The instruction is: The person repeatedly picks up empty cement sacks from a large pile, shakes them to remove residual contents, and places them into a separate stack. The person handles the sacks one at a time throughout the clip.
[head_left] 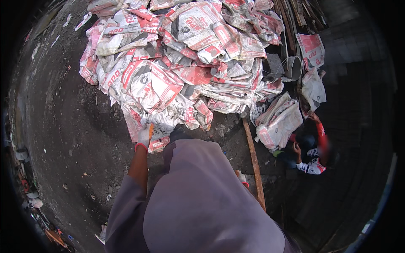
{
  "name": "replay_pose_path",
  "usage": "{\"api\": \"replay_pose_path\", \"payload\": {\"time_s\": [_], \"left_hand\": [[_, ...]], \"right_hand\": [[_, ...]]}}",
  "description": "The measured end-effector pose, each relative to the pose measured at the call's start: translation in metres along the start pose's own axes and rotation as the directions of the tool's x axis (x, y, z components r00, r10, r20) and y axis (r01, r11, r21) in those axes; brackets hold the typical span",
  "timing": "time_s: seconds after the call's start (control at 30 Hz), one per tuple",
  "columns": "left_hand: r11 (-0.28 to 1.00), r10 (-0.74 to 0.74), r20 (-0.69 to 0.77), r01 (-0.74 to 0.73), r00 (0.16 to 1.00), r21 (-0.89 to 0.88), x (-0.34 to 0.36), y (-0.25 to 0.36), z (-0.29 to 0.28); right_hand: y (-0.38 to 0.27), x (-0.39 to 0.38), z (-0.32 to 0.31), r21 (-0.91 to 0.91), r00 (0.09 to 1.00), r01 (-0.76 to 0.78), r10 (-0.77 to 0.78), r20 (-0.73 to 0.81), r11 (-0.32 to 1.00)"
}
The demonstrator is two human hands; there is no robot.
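Note:
My left hand (144,136), in a white and orange work glove with a red cuff, reaches down to the near edge of a heap of used paper-like sacks (152,84). Its fingers look closed on the edge of a dirty red and white sack (158,143), though the fingertips are partly hidden. On the other side of my grey-purple clothing, my right hand (241,177) shows only a bit of glove and a red cuff. Its fingers are hidden. A long wooden pole (254,162) lies just right of it; I cannot tell whether they touch.
To the right, a co-worker in red and white sleeves (322,139) sits low beside a stack of flattened sacks (279,122). Behind that stand a grey bucket (293,68) and long wooden strips (291,25). Dark bare ground (71,126) stretches left; assorted clutter (31,196) lines the far left edge.

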State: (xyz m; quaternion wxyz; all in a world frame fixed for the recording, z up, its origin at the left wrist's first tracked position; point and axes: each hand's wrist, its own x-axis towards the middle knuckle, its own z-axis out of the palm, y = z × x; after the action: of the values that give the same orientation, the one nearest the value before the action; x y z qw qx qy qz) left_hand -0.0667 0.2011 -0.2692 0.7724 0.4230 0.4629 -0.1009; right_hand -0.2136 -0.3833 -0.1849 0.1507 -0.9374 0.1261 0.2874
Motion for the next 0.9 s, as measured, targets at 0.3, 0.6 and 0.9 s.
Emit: {"api": "replay_pose_path", "payload": {"time_s": [0.3, 0.6, 0.9], "left_hand": [[0.365, 0.051, -0.576, 0.522, 0.816, 0.771, -0.218, -0.169, -0.193], [0.478, -0.051, -0.406, 0.379, 0.913, 0.792, -0.276, -0.067, -0.238], [0.218, 0.12, -0.303, 0.272, 0.946, 0.937, -0.144, 0.016, -0.254]], "right_hand": [[-0.002, 0.009, 0.07, 0.802, 0.623, -0.551, 0.526, 0.579, -0.231], [-0.1, 0.026, 0.057, 0.905, 0.808, -0.415, 0.418, 0.415, -0.097], [-0.081, -0.108, 0.167, 0.837, 0.766, -0.528, 0.506, 0.397, 0.143]]}}
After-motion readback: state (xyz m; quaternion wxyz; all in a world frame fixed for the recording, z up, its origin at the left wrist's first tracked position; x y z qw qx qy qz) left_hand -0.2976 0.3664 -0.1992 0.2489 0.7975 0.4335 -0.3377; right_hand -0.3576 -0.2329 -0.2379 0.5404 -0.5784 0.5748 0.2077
